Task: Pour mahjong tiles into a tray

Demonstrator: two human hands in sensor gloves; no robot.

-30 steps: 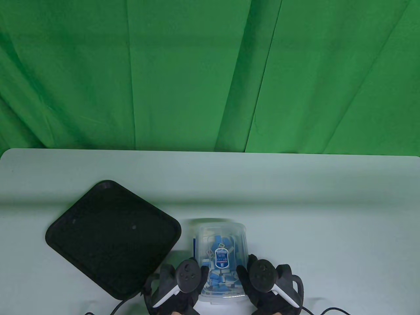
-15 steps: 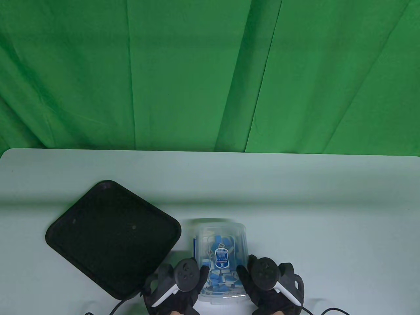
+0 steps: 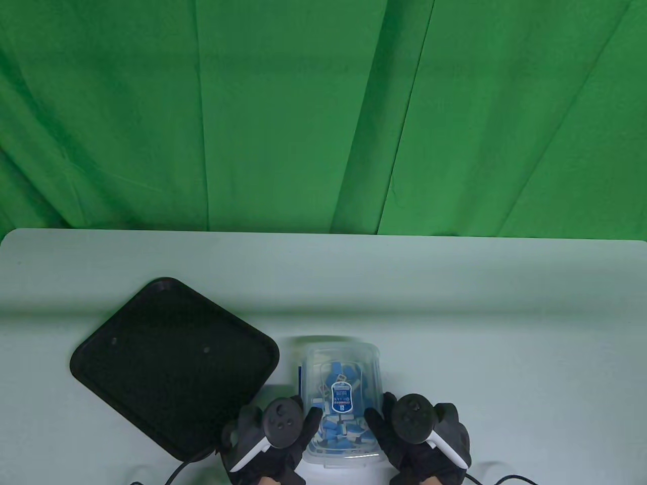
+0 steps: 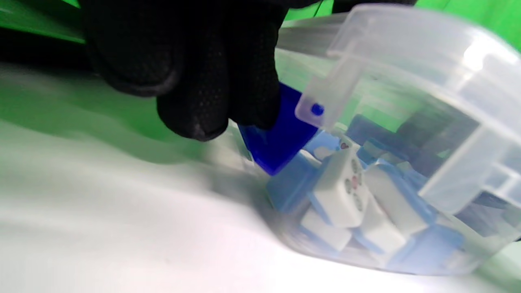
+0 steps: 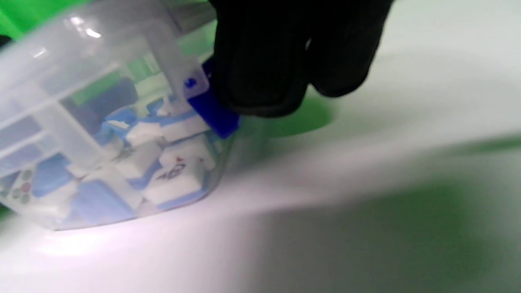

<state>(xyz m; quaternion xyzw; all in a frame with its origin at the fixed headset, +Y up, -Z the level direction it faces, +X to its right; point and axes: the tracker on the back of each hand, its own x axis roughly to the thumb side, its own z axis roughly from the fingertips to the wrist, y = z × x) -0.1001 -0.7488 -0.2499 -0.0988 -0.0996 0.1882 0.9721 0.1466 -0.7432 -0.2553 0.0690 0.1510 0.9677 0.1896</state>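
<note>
**Both hands at the latches of a lidded tile box**

The black tray (image 3: 174,366) lies empty at the left, just beside the box, ready to take the pour. The left hand (image 3: 273,434) curls its fingertips (image 4: 203,106) onto the blue latch (image 4: 281,134) on that side of the clear lidded box (image 3: 339,399). The mahjong tiles (image 3: 338,429) are heaped inside. The right hand (image 3: 419,434) pinches the opposite blue latch (image 5: 213,112), probably to unclip the lid, though blur hides the exact grip.
</note>
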